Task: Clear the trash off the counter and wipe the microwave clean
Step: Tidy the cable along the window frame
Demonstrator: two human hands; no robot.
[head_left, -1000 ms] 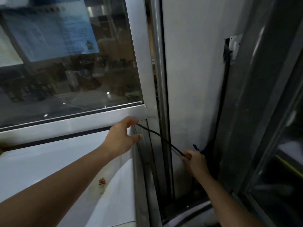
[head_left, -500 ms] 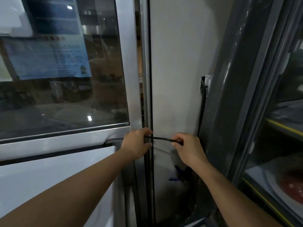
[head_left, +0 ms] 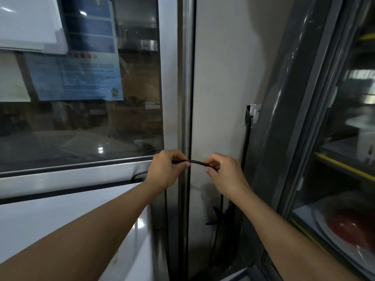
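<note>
We hold a thin black cable (head_left: 197,162) between our two hands, at about the height of the window's lower rail. Our left hand (head_left: 165,171) has its fingers (head_left: 183,159) curled round one end of the visible stretch, and our right hand (head_left: 225,173) pinches the other end between thumb and fingers (head_left: 211,160); the short run between them bows slightly upward. The hands are near each other, just in front of a metal window frame (head_left: 183,98) and a pale wall (head_left: 223,78). Left of our left hand a loop of the same cable shows at the rail. Below the glass (head_left: 81,118), under our left forearm, lies a glossy white appliance top (head_left: 60,216); we cannot tell whether it is the microwave. On the wall to the right sits a white socket (head_left: 254,113) with a black lead hanging down from it. Further right, a glass-fronted cabinet (head_left: 334,159) holds a plate with something red (head_left: 349,228). Papers (head_left: 75,76) are stuck on the window
</note>
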